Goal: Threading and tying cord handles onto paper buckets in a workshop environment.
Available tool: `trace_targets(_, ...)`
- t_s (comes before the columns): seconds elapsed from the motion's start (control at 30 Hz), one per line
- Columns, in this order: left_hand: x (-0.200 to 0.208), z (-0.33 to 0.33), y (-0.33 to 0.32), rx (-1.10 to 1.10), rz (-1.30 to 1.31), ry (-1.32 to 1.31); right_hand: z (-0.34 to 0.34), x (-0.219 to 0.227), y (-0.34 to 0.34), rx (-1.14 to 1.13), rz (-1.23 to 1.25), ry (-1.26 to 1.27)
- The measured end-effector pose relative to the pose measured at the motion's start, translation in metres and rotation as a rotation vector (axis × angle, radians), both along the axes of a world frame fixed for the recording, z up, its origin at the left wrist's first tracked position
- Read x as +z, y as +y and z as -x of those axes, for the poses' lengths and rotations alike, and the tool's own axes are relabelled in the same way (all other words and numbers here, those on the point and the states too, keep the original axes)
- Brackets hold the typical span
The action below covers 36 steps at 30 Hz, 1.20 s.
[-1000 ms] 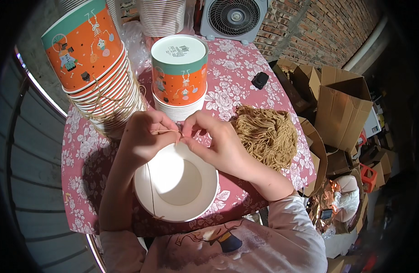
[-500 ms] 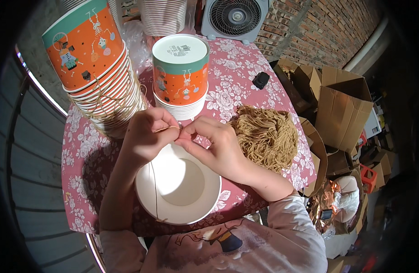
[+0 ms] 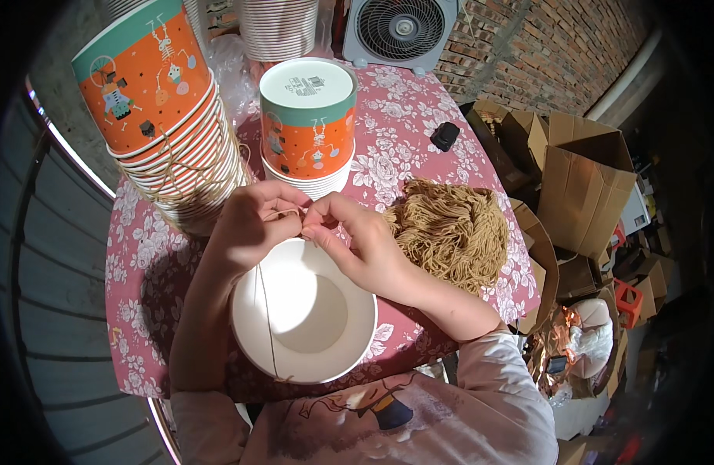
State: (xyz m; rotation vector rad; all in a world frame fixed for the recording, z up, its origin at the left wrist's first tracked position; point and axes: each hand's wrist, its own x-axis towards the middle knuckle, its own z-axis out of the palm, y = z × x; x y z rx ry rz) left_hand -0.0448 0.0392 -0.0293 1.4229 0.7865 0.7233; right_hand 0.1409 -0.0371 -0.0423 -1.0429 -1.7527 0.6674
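Just in front of me sits a paper bucket (image 3: 355,314), its white inside facing up. A thin tan cord (image 3: 269,325) crosses its mouth from the near rim up to my left hand. My left hand (image 3: 252,225) is closed at the far rim, with a loop of the cord around its fingers. Touching it, my right hand (image 3: 366,244) pinches at the cord between thumb and forefinger; the fingertips hide the exact spot. Right of my right hand lies a bundle of tan cords (image 3: 454,236).
A leaning stack of orange and green buckets (image 3: 159,101), draped with cords, stands at the left. Another upside-down stack (image 3: 309,132) is beyond my hands. A box fan (image 3: 403,35) and a small black object (image 3: 444,137) are farther back. Cardboard boxes (image 3: 586,186) stand at the right.
The fingers of both hands have shifted slightly at the far rim, and the cord loop by my left hand looks raised. The bucket has tilted or shifted a little.
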Motion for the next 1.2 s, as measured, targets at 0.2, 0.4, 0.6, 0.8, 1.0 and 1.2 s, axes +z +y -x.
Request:
trace_targets(0.2,0.003,0.009,0.001,-0.071,-0.055,0.126,-0.001,-0.002,0.001,0.010,-0.004,-0.033)
trace_targets(0.4,0.009,0.002,-0.012,0.029,-0.355,0.159,-0.003,-0.012,0.010,0.109,0.261,0.273)
trace_targets(0.6,0.005,-0.003,-0.016,0.111,-0.360,0.099,-0.010,-0.015,0.022,0.204,0.537,0.680)
trace_targets(0.8,0.003,-0.006,-0.019,0.158,-0.435,0.175,-0.010,-0.018,0.023,0.209,0.591,0.795)
trace_targets(1.0,0.005,-0.005,-0.023,0.196,-0.522,0.175,-0.011,-0.021,0.023,0.133,0.445,0.612)
trace_targets(1.2,-0.004,-0.007,-0.021,0.225,-0.535,0.090,-0.010,-0.016,0.019,0.131,0.459,0.582)
